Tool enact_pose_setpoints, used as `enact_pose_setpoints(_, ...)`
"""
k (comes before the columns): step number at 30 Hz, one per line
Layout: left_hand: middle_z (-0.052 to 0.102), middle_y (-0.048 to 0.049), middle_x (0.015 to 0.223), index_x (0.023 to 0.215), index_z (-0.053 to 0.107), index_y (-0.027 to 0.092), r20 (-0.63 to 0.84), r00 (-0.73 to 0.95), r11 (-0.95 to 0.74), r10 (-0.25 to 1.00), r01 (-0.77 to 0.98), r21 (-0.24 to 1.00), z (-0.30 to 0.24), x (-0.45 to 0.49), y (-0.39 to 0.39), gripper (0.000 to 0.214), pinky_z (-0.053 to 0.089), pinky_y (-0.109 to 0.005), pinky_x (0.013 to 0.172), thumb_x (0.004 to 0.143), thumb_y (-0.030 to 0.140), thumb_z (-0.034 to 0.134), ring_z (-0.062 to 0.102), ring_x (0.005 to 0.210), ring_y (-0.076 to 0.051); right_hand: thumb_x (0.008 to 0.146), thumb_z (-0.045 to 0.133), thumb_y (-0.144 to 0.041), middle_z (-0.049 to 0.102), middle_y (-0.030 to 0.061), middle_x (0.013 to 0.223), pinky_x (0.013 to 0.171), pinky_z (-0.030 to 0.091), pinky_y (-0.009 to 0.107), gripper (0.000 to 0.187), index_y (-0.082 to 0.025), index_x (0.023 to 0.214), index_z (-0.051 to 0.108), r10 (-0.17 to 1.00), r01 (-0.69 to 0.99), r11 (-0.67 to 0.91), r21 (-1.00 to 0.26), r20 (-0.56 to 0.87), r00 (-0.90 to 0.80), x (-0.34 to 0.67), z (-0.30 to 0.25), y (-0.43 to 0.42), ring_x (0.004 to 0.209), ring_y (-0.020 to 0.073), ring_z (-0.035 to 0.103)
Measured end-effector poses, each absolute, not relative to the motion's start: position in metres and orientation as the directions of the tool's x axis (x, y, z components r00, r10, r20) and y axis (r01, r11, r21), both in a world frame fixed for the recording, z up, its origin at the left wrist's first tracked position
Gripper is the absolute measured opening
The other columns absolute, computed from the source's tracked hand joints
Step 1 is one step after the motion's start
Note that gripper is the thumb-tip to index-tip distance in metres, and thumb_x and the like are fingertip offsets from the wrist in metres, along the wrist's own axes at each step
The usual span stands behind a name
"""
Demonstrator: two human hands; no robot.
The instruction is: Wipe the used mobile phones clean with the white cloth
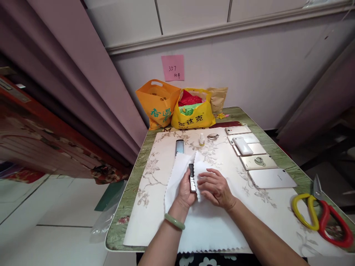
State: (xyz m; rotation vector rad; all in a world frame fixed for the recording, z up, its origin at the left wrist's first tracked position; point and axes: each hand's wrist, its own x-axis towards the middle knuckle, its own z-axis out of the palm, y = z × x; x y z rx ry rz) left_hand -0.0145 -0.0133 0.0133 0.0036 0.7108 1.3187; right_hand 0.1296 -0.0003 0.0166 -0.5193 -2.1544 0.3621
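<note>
My left hand (186,189), with a green bangle at its wrist, is closed around a small black keypad phone (192,178). The phone is held on edge, its light keys showing at the lower half. A white cloth (180,167) with a scalloped border lies under my hands and rises along the phone's right side. My right hand (216,187) has its curved fingers on that raised fold, close to the phone; its thumb is partly hidden. Just beyond the cloth lies another phone with a bluish screen (179,146), its lower end covered by the cloth.
Several smartphones (271,178) lie in a column at the right. Large scissors with yellow and red handles (318,218) rest at the right edge. A small white bottle (202,139) and glasses (213,137) are farther back. Orange (158,107) and yellow bags (194,120) stand by the wall.
</note>
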Motion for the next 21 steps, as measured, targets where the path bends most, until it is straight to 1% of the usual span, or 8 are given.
enact_pose_setpoints(2, 0.073, -0.0055, 0.085, 0.104, 0.068, 0.013, -0.443, 0.033, 0.221, 0.896, -0.898, 0.380, 0.016, -0.014, -0.012, 0.029, 0.053, -0.031, 0.082, 0.084, 0.035, 0.064, 0.069, 0.076, -0.018, 0.090, 0.054, -0.026, 0.073, 0.0018, 0.087, 0.095, 0.041, 0.040, 0.014, -0.023, 0.085, 0.066, 0.532, 0.273, 0.846, -0.459, 0.688, -0.494, 0.132, 0.017, 0.000, 0.097, 0.0200, 0.065)
enact_pose_setpoints(5, 0.074, -0.0074, 0.094, 0.108, 0.067, 0.014, -0.401, -0.013, 0.163, 0.916, -0.901, 0.401, 0.017, -0.014, -0.012, 0.037, 0.052, -0.032, 0.087, 0.082, 0.040, 0.066, 0.069, 0.088, -0.020, 0.088, 0.055, -0.021, 0.072, 0.0042, 0.092, 0.084, 0.046, 0.036, 0.012, -0.023, 0.087, 0.067, 0.609, 0.330, 0.793, -0.511, 0.655, -0.448, 0.130, 0.016, -0.001, 0.089, 0.0194, 0.064)
enact_pose_setpoints(9, 0.072, -0.0092, 0.106, 0.112, 0.067, 0.015, -0.355, -0.061, 0.128, 0.933, -0.865, 0.486, 0.015, -0.013, -0.014, 0.040, 0.050, -0.032, 0.090, 0.079, 0.038, 0.069, 0.066, 0.100, -0.023, 0.087, 0.058, -0.023, 0.069, 0.0050, 0.095, 0.078, 0.047, 0.032, 0.009, -0.023, 0.090, 0.067, 0.675, 0.362, 0.738, -0.569, 0.621, -0.399, 0.125, 0.013, -0.003, 0.084, 0.0183, 0.062)
enact_pose_setpoints(11, 0.071, -0.0098, 0.110, 0.112, 0.067, 0.016, -0.323, -0.094, 0.087, 0.942, -0.859, 0.504, 0.013, -0.013, -0.013, 0.041, 0.050, -0.031, 0.089, 0.081, 0.043, 0.066, 0.065, 0.102, -0.023, 0.088, 0.059, -0.028, 0.067, 0.0050, 0.091, 0.072, 0.048, 0.028, 0.010, -0.022, 0.093, 0.065, 0.724, 0.390, 0.689, -0.611, 0.578, -0.376, 0.124, 0.010, -0.003, 0.078, 0.0165, 0.061)
enact_pose_setpoints(13, 0.071, -0.0105, 0.108, 0.108, 0.068, 0.016, -0.320, -0.128, 0.061, 0.939, -0.853, 0.519, 0.010, -0.012, -0.013, 0.043, 0.051, -0.031, 0.086, 0.081, 0.049, 0.064, 0.065, 0.100, -0.022, 0.088, 0.060, -0.035, 0.065, 0.0035, 0.084, 0.063, 0.046, 0.025, 0.016, -0.021, 0.096, 0.063, 0.797, 0.450, 0.604, -0.658, 0.499, -0.339, 0.126, 0.007, -0.003, 0.065, 0.0133, 0.057)
enact_pose_setpoints(15, 0.072, -0.0098, 0.100, 0.103, 0.069, 0.015, -0.330, -0.183, 0.028, 0.926, -0.837, 0.546, 0.007, -0.012, -0.012, 0.045, 0.052, -0.031, 0.082, 0.079, 0.052, 0.065, 0.067, 0.092, -0.021, 0.088, 0.060, -0.041, 0.064, 0.0014, 0.079, 0.059, 0.043, 0.024, 0.021, -0.021, 0.096, 0.062, 0.855, 0.515, 0.519, -0.682, 0.410, -0.319, 0.127, 0.004, -0.001, 0.056, 0.0113, 0.052)
enact_pose_setpoints(18, 0.071, -0.0069, 0.086, 0.095, 0.069, 0.014, -0.317, -0.246, -0.002, 0.916, -0.793, 0.609, 0.004, -0.012, -0.012, 0.043, 0.051, -0.030, 0.076, 0.075, 0.052, 0.070, 0.066, 0.079, -0.018, 0.089, 0.056, -0.045, 0.064, 0.0005, 0.080, 0.062, 0.041, 0.025, 0.023, -0.022, 0.091, 0.062, 0.877, 0.560, 0.472, -0.681, 0.300, -0.376, 0.130, 0.003, 0.003, 0.061, 0.0125, 0.055)
enact_pose_setpoints(21, 0.071, -0.0068, 0.087, 0.092, 0.069, 0.014, -0.274, -0.272, -0.005, 0.922, -0.718, 0.696, 0.005, -0.010, -0.012, 0.041, 0.050, -0.028, 0.072, 0.074, 0.051, 0.071, 0.066, 0.077, -0.017, 0.089, 0.054, -0.048, 0.065, -0.0002, 0.082, 0.063, 0.040, 0.026, 0.026, -0.023, 0.093, 0.062, 0.872, 0.547, 0.454, -0.703, 0.224, -0.436, 0.132, 0.005, 0.006, 0.066, 0.0136, 0.056)
